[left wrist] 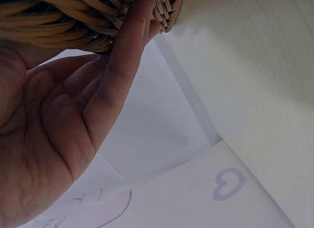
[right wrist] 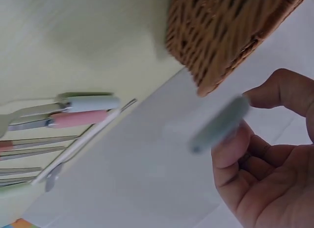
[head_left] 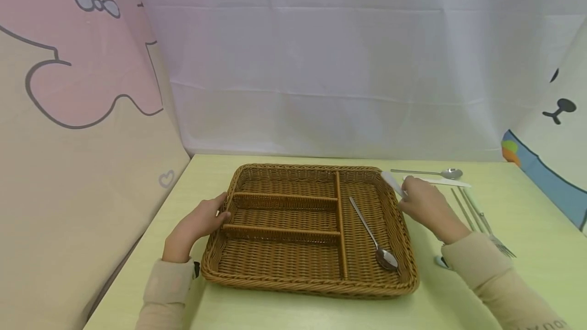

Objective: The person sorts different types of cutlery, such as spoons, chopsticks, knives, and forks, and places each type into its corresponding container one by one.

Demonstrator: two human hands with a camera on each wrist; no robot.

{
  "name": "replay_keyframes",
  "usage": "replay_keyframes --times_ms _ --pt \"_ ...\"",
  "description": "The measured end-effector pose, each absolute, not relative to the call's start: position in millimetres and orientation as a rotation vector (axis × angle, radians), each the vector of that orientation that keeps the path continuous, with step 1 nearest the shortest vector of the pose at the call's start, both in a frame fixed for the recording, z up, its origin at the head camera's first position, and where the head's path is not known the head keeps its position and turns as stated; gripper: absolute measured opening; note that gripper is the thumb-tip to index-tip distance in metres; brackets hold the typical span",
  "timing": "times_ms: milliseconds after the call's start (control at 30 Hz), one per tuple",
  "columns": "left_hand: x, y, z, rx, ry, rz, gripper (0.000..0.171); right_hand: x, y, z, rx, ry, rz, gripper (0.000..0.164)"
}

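Observation:
A brown wicker basket [head_left: 293, 289] with several compartments lies on the table. My left hand [head_left: 199, 223] holds its left side, thumb over the rim; in the left wrist view, fingers [left wrist: 115, 86] lie against the outer weave. My right hand [head_left: 426, 205] is above the table by the basket's back right corner. It pinches a utensil with a pale grey-green handle [right wrist: 221, 124] between thumb and forefinger; the rest of the utensil is hidden, so I cannot tell its kind. A metal spoon [head_left: 385, 258] lies in the right-hand compartment, bowl toward the front.
Right of the basket lie a second spoon [head_left: 451, 173], a white-handled utensil [head_left: 447, 182], and a fork [head_left: 500, 243]. The right wrist view shows a pink handle [right wrist: 81, 118] beside a pale blue handle [right wrist: 93, 102]. A white cloth [head_left: 321, 65] stands behind the table.

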State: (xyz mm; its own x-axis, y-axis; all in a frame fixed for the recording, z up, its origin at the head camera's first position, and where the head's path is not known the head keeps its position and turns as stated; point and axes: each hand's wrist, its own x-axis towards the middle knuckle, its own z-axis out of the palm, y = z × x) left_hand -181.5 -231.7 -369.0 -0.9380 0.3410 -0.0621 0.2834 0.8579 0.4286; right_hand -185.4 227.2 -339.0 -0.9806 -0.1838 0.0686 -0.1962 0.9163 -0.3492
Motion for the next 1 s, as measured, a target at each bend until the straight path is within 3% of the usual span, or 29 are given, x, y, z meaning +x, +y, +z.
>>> replay_keyframes --times_ms 333,1000 --pt "-181.7 -231.7 -368.9 0.485 2.889 0.642 0.058 -176.7 187.0 -333.3 0.468 -2.972 0.461 0.009" --pt "-180.6 -231.2 -367.0 0.499 2.893 0.646 0.058 -151.9 119.1 -335.0 0.789 -2.751 0.218 0.011"
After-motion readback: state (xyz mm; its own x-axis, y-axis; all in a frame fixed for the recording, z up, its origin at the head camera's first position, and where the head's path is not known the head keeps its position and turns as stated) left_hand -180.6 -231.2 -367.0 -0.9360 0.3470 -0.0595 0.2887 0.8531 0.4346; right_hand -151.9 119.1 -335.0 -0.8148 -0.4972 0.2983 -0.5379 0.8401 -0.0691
